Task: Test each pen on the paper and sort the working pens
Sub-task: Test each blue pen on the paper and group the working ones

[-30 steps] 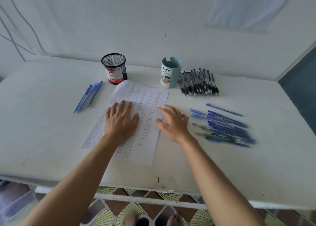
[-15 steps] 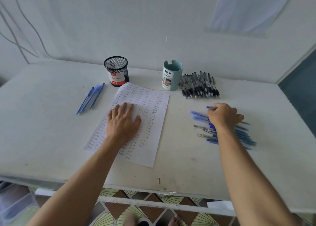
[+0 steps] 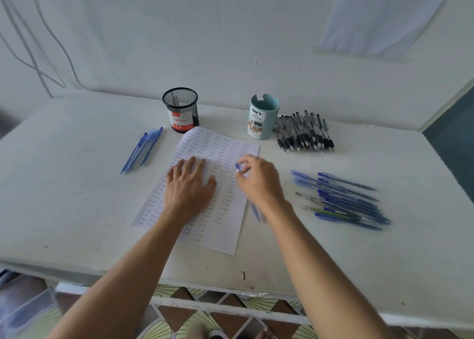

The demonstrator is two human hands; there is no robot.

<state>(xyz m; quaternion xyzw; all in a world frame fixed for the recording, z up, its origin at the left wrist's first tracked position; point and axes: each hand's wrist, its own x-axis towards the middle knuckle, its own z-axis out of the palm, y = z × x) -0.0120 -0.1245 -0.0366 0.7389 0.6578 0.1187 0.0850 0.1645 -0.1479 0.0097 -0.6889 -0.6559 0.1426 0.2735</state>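
A white sheet of paper covered in small handwritten words lies in the middle of the table. My left hand rests flat on it with fingers spread. Over the sheet's right side, my right hand holds a blue pen; the pen's upper end shows by my fingers and its blurred lower end shows below my wrist. A pile of blue pens lies to the right. Three blue pens lie apart on the left. Several black pens are heaped at the back right.
A black mesh pen cup and a teal desk organizer cup stand behind the paper. The white table meets the wall at the back. Its front edge is close to me, with patterned floor below.
My right hand went from the paper to the blue pen pile, picked up one pen, and has come back over the paper. My left hand stayed flat on the sheet.
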